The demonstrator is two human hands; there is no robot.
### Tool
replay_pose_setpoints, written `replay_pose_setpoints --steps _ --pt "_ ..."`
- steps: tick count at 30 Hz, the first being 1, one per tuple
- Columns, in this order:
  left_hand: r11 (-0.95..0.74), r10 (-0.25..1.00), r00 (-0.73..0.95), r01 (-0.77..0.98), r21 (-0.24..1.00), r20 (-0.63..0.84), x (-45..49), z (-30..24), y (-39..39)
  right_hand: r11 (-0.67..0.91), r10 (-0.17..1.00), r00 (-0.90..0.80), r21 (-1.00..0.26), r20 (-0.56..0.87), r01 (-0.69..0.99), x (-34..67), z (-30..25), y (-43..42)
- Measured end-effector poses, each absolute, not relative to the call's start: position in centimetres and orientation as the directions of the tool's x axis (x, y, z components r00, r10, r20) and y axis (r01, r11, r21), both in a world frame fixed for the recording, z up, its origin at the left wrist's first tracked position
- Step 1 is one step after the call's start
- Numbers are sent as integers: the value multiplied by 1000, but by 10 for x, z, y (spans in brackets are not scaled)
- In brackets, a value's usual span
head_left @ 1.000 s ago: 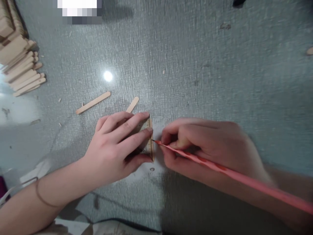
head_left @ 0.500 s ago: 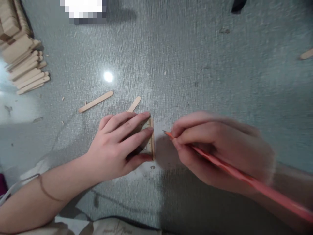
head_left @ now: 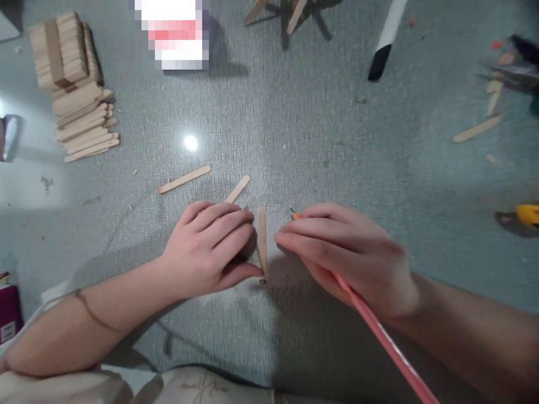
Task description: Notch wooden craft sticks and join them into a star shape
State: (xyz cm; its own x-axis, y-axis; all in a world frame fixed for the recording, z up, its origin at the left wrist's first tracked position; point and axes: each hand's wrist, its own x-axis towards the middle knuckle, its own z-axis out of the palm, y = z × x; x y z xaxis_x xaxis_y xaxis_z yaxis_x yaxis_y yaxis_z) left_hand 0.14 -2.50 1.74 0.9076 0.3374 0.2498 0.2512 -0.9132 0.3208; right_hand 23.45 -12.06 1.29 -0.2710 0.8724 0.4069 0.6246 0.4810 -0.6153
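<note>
A small wooden craft stick [head_left: 262,233] lies upright in view between my hands, with a faint mark partway along it. My left hand [head_left: 214,241] is beside it, fingers curled and the thumb near the stick's lower end. A clear ruler is mostly hidden under that hand; only a thin slanted edge shows by the stick. My right hand [head_left: 345,252], closed around a red pencil [head_left: 383,331], is to the right of the stick. The pencil's dark tip points up and left, apart from the stick. Another craft stick [head_left: 238,189] pokes out above my left fingers.
One loose stick [head_left: 184,179] lies farther left. Stacked craft sticks [head_left: 84,120] and a banded bundle [head_left: 56,50] are at upper left. A white, black-ended object [head_left: 385,42] lies at the top. Right: another stick [head_left: 478,129] and a yellow object [head_left: 528,214].
My left fingers have drawn back and curled, uncovering the stick, and the ruler's edge has shifted off it. My right hand has turned with the pencil. The view now takes in more of the table.
</note>
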Motion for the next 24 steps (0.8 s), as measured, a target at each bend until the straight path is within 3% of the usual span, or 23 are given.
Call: replay_pose_setpoints --steps 6,11,13,19,24 --pt "-953 270 923 214 216 275 -1 34 -17 444 893 -251 -630 374 637 235 9 -120" --pt "-908 196 979 201 367 -50 -4 54 -11 426 897 -210 -636 388 644 233 8 -119" --pt "-905 161 978 201 376 -135 -5 55 -7 420 899 -201 -640 388 643 232 8 -119" --pt "-914 147 985 169 370 -88 -5 40 3 445 886 -209 -631 415 635 232 9 -118" --pt "-949 24 1000 21 315 6 -5 31 6 461 877 -213 -627 432 628 232 8 -118"
